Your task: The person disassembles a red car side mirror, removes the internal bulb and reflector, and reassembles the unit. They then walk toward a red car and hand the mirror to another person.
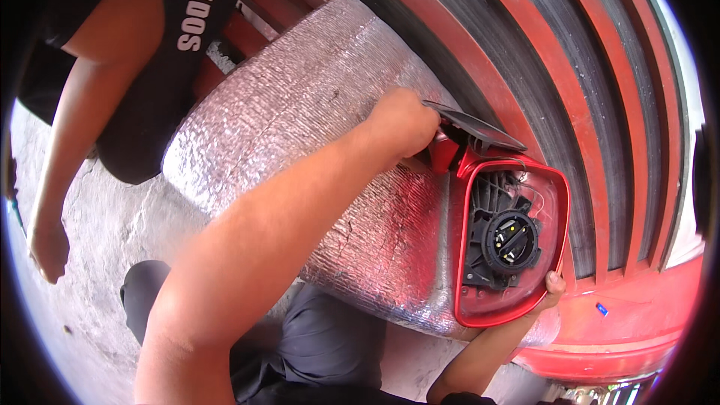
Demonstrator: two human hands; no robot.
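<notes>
A mirror housing (552, 214) sits at the right end of a silver foil-covered bundle (300, 116), its open side turned up toward the viewer. It is a rounded four-sided shell with a bright glossy red rim (458, 270) and a paler, pinkish inner wall. Inside, on the side nearer the middle of the bundle, is a black frame (495, 195) with a round black mount (511, 241), whose centre shows small yellow and pale spots; thin wires run near the frame's top. A short red neck (444, 156) and a flat dark plate (480, 127) stand at the housing's upper end, above the bundle's right part. The person's left hand (405, 126), over the bundle's upper right part, is curled closed on the near end of the dark plate; its fingertips are mostly hidden. The right hand (553, 290), just beyond the bundle's right end, grips the housing's lower corner from below, its tips showing at the rim and the rest out of sight behind the shell. Red and dark slats (540, 67) rise behind the bundle, and a co-worker's arm (101, 124) hangs well left of it.
</notes>
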